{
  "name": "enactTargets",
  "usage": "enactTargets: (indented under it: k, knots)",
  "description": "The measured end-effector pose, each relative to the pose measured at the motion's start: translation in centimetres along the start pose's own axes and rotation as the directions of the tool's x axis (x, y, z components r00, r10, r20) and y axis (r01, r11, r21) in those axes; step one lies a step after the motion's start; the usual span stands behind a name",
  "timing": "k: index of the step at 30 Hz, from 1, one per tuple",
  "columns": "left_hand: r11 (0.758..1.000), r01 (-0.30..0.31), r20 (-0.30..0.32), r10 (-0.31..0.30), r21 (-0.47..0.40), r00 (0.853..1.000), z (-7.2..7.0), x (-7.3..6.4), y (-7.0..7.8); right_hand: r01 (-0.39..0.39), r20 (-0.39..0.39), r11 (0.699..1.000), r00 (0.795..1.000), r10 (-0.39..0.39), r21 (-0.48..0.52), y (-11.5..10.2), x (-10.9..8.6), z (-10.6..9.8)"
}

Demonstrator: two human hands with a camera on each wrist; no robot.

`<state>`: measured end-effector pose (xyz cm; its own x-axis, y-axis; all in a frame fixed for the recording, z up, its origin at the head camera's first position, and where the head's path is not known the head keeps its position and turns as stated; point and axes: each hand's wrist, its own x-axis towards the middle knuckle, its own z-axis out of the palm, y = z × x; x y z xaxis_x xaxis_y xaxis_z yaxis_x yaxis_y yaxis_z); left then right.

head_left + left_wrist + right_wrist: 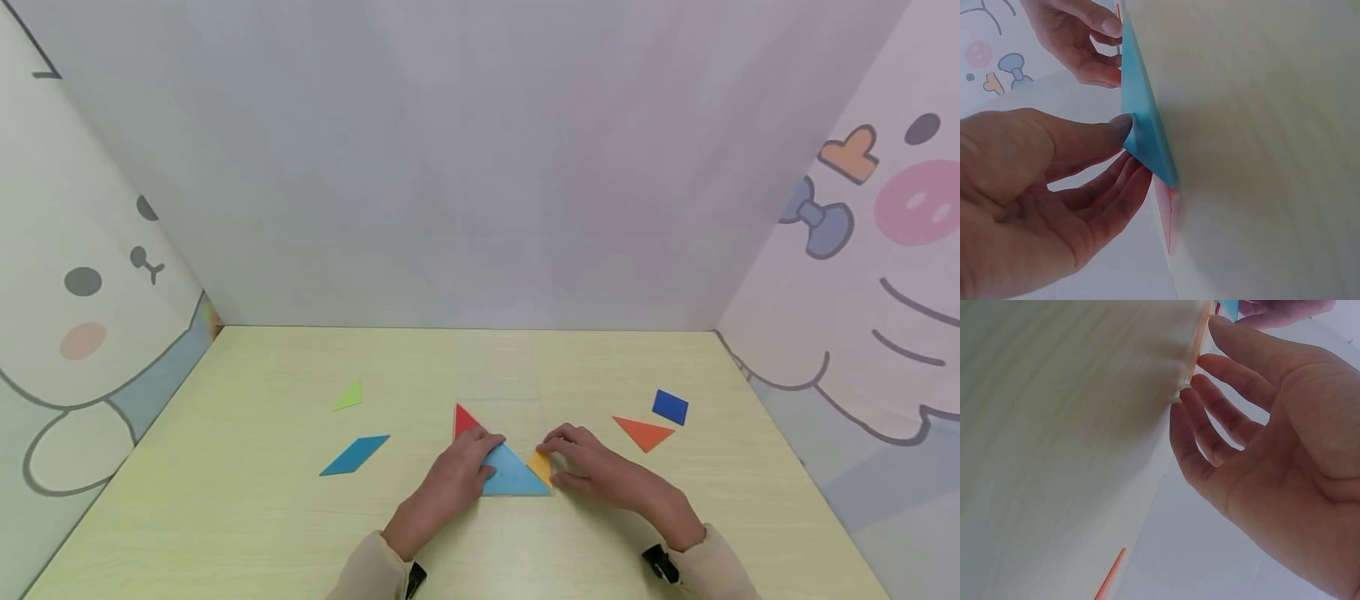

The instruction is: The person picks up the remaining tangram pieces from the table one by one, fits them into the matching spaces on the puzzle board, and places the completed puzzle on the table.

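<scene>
A large light blue triangle lies on the table under my left hand. In the left wrist view the thumb sits on the light blue triangle and the fingers curl at its slanted edge. A red triangle shows beyond the left fingers, partly hidden by them. On the other side, my right hand holds a small yellow triangle between thumb and fingertips, against the light blue triangle's right slanted side. The right wrist view shows its fingertips at the thin edge of a piece low on the table.
Left on the table lie a green triangle and a blue parallelogram. An orange triangle and a dark blue square lie to the right. Upright panels with cartoon faces stand at both sides, and a pale wall behind.
</scene>
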<state>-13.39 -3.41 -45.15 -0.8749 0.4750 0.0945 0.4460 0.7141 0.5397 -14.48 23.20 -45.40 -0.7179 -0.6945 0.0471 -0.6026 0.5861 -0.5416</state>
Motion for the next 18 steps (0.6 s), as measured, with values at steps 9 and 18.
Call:
enactTargets:
  k: [9, 18]
  knots:
    - [1.0, -0.003, 0.004, 0.003, -0.003, 1.0, 0.08, 0.07, -0.09, 0.004, 0.003, 1.0, 1.0, -0.004, -0.003, 0.11, 0.04, 0.01]
    - [1.0, -0.003, 0.043, 0.004, -0.019, 0.999, 0.08, 0.15, 0.15, 0.014, -0.003, 1.0, 1.0, -0.014, -0.008, 0.27, -0.04, 0.11]
